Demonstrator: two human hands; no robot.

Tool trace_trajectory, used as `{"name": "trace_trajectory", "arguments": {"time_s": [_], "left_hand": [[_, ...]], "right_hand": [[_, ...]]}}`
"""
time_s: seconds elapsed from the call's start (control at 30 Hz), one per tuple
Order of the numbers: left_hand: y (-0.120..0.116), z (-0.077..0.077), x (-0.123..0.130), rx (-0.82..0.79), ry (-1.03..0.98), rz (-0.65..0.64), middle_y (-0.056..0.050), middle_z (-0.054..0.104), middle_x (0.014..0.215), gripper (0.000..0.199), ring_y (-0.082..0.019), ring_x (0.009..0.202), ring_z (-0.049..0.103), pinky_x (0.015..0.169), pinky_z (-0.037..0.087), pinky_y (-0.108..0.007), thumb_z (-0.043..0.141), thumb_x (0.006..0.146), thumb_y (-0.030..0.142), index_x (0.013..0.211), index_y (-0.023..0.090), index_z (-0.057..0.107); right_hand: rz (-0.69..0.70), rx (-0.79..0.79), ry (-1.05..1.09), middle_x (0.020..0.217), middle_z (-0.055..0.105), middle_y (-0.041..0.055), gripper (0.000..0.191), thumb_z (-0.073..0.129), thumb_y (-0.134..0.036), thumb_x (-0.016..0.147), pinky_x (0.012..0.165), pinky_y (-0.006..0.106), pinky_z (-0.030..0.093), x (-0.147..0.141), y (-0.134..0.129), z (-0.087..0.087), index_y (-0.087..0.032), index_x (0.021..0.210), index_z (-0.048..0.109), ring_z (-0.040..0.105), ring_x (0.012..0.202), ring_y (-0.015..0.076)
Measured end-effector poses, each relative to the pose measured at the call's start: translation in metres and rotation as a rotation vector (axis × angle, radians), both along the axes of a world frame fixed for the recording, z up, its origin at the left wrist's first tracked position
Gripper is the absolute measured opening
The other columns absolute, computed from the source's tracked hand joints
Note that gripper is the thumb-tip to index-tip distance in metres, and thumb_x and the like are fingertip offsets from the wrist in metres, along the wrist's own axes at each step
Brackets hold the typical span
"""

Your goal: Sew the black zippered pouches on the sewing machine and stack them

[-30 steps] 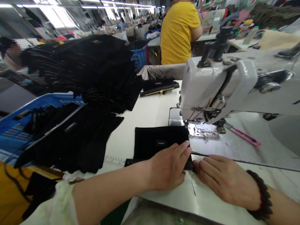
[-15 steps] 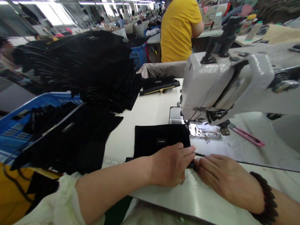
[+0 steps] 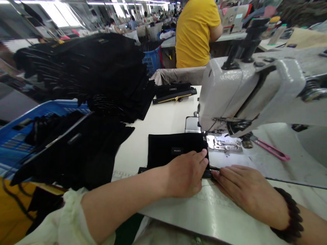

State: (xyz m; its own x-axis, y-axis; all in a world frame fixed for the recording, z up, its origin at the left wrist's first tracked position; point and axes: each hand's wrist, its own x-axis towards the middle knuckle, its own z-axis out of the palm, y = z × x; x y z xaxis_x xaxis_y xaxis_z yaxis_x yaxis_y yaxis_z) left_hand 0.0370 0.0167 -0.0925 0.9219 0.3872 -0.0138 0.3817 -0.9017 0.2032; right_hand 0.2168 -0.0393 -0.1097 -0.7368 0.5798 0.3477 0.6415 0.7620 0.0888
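Observation:
A black fabric piece (image 3: 163, 146) with a small label lies flat on the white table, its right edge at the presser foot of the sewing machine (image 3: 224, 92). My left hand (image 3: 187, 173) rests on the fabric's lower right part, fingers extended and pressing down. Just right of it, my right hand (image 3: 242, 190) has its fingertips together on a dark zipper strip (image 3: 207, 174) at the fabric's lower edge. The strip's other end shows left of my left forearm.
Pink-handled snips (image 3: 273, 149) lie right of the needle. Finished-looking black zippered pieces (image 3: 175, 95) sit behind. At left, black fabric stacks (image 3: 84, 68) and a blue basket (image 3: 61, 106). Beyond, a person in yellow (image 3: 195, 34).
The black fabric has shifted slightly away from me along the machine, and my left hand has moved up with it. My right hand is slightly higher and further right.

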Motion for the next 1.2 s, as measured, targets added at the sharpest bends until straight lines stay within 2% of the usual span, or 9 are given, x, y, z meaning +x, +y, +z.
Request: {"name": "trace_trajectory", "arguments": {"time_s": [0.2, 0.33, 0.57, 0.7, 0.83, 0.93, 1.0, 1.13, 1.2], "left_hand": [[0.006, -0.008, -0.002, 0.228, -0.017, -0.072, -0.018, 0.052, 0.114, 0.028, -0.024, 0.111, 0.044, 0.089, 0.036, -0.032, 0.045, 0.080, 0.019, 0.099, 0.002, 0.054], [0.002, -0.017, -0.006, 0.324, -0.083, -0.058, -0.015, 0.054, 0.112, 0.027, -0.021, 0.094, 0.053, 0.080, 0.040, -0.032, 0.038, 0.083, 0.012, 0.104, 0.003, 0.052], [0.009, -0.020, -0.006, 0.290, -0.057, -0.097, -0.012, 0.057, 0.110, 0.028, -0.019, 0.082, 0.053, 0.072, 0.044, -0.030, 0.037, 0.082, 0.012, 0.102, 0.004, 0.055], [0.017, -0.025, -0.007, 0.254, -0.131, -0.109, -0.010, 0.057, 0.111, 0.029, -0.017, 0.090, 0.053, 0.083, 0.042, -0.028, 0.037, 0.082, 0.008, 0.104, 0.004, 0.055], [0.023, -0.026, -0.010, 0.048, -0.290, -0.023, -0.006, 0.060, 0.108, 0.027, -0.014, 0.092, 0.053, 0.086, 0.042, -0.024, 0.038, 0.086, 0.014, 0.104, 0.005, 0.056], [0.026, -0.024, -0.013, -0.137, -0.389, 0.059, -0.004, 0.061, 0.106, 0.027, -0.012, 0.092, 0.053, 0.085, 0.044, -0.023, 0.041, 0.085, 0.017, 0.106, 0.007, 0.054], [0.027, -0.024, -0.015, -0.178, -0.408, 0.071, -0.004, 0.061, 0.105, 0.027, -0.012, 0.092, 0.053, 0.084, 0.044, -0.024, 0.042, 0.085, 0.018, 0.107, 0.008, 0.054], [0.021, -0.023, -0.012, -0.016, -0.265, 0.002, -0.007, 0.058, 0.110, 0.026, -0.014, 0.095, 0.051, 0.085, 0.042, -0.027, 0.039, 0.085, 0.014, 0.106, 0.007, 0.053], [0.014, -0.021, -0.009, 0.097, -0.123, -0.039, -0.010, 0.055, 0.112, 0.027, -0.018, 0.094, 0.051, 0.081, 0.042, -0.031, 0.040, 0.082, 0.010, 0.106, 0.005, 0.052]], "right_hand": [[-0.111, 0.108, 0.065, 0.062, 0.054, 0.0033, 0.024, 0.036, -0.013, 0.087, 0.052, 0.026, 0.037, 0.001, 0.011, 0.000, -0.013, 0.074, 0.056, 0.049, 0.056, 0.0122], [-0.125, 0.116, 0.094, 0.062, 0.055, 0.0035, 0.023, 0.037, -0.015, 0.087, 0.053, 0.026, 0.037, 0.002, 0.012, 0.000, -0.013, 0.075, 0.056, 0.049, 0.057, 0.0122], [-0.116, 0.053, 0.049, 0.060, 0.053, 0.0024, 0.025, 0.036, -0.015, 0.087, 0.051, 0.027, 0.036, 0.006, 0.013, -0.002, -0.012, 0.075, 0.058, 0.048, 0.053, 0.0127], [-0.287, -0.033, 0.117, 0.080, 0.057, 0.0098, 0.033, 0.039, -0.037, 0.086, 0.060, 0.031, 0.041, 0.017, 0.021, 0.000, -0.012, 0.096, 0.059, 0.052, 0.070, 0.0186], [-0.422, -0.090, 0.061, 0.093, 0.056, 0.0141, 0.046, 0.030, -0.045, 0.087, 0.065, 0.038, 0.041, 0.021, 0.032, -0.002, -0.014, 0.108, 0.056, 0.053, 0.077, 0.0240], [-0.359, -0.230, 0.149, 0.097, 0.056, 0.0131, 0.046, 0.024, -0.043, 0.089, 0.062, 0.034, 0.040, 0.020, 0.039, 0.001, -0.016, 0.099, 0.060, 0.053, 0.075, 0.0198], [-0.258, -0.396, 0.198, 0.087, 0.057, 0.0095, 0.046, 0.024, -0.041, 0.089, 0.062, 0.031, 0.039, 0.022, 0.041, 0.008, -0.016, 0.084, 0.062, 0.052, 0.072, 0.0171], [-0.021, -0.772, 0.124, 0.063, 0.051, 0.0010, 0.045, 0.031, -0.037, 0.089, 0.059, 0.027, 0.036, 0.039, 0.039, 0.025, -0.017, 0.054, 0.050, 0.046, 0.057, 0.0107], [-0.043, -0.686, 0.102, 0.065, 0.052, 0.0008, 0.041, 0.035, -0.037, 0.088, 0.059, 0.028, 0.035, 0.045, 0.034, 0.029, -0.018, 0.054, 0.051, 0.047, 0.059, 0.0112]]}}
